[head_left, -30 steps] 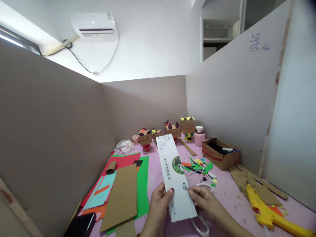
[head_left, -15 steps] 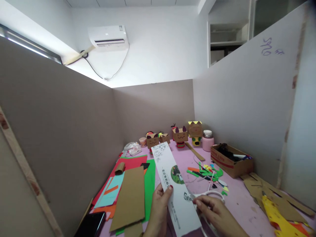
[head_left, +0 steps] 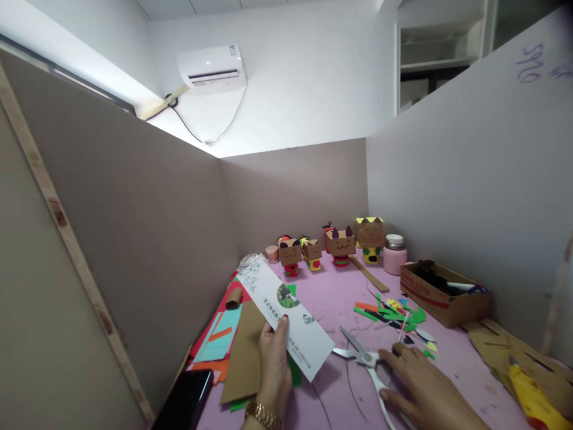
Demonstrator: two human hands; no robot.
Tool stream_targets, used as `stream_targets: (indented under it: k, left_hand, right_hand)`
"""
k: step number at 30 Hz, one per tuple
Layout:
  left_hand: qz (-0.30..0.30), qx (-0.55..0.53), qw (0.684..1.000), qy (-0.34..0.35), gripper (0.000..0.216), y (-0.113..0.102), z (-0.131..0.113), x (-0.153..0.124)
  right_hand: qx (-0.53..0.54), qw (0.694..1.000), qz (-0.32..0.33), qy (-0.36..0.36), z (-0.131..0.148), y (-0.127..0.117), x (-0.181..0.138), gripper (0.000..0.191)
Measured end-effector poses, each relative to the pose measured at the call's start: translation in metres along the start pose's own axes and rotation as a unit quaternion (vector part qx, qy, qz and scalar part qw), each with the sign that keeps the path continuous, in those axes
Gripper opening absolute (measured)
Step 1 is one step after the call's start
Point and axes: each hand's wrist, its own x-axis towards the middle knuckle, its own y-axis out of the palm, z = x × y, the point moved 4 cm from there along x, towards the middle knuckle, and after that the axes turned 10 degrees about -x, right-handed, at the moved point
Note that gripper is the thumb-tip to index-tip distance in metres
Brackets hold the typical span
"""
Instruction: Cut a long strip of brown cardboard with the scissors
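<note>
We hold the printed paper strip (head_left: 282,325) pinched in our left hand (head_left: 274,363), its long axis running up-left. Right of the strip, our open right hand (head_left: 418,388) rests flat on the scissors (head_left: 364,361).

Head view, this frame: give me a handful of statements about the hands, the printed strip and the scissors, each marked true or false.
1. The left hand holds the white printed strip off the table. True.
2. The scissors are shut. False: their blades stand open, and they lie flat on the pink table.
3. The right hand rests by the scissors' handles. True.
4. The strip is being cut by the scissors. False: the strip is held apart from them, to their left.
5. Small cardboard box figures stand along the back wall. True.
6. The cardboard box sits to the left of the strip. False: it sits at the right, by the partition.
</note>
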Motion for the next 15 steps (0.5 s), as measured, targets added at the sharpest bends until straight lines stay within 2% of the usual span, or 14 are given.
stream_targets:
  k: [7, 11, 15]
  left_hand:
    - [-0.002, -0.027, 0.999, 0.018, 0.019, 0.000, -0.010, 0.002]
    - [0.009, -0.040, 0.999, 0.024, 0.020, 0.003, -0.013, 0.000]
    - [0.024, -0.045, 0.998, 0.025, 0.023, 0.005, -0.015, -0.003]
  right_hand:
    - [-0.008, 1.000, 0.028, -0.011, -0.004, -0.006, -0.003, 0.065]
    - [-0.034, 0.999, 0.031, -0.004, 0.003, -0.011, -0.008, 0.054]
    - [0.006, 0.999, 0.030, -0.014, 0.001, 0.002, -0.008, 0.047]
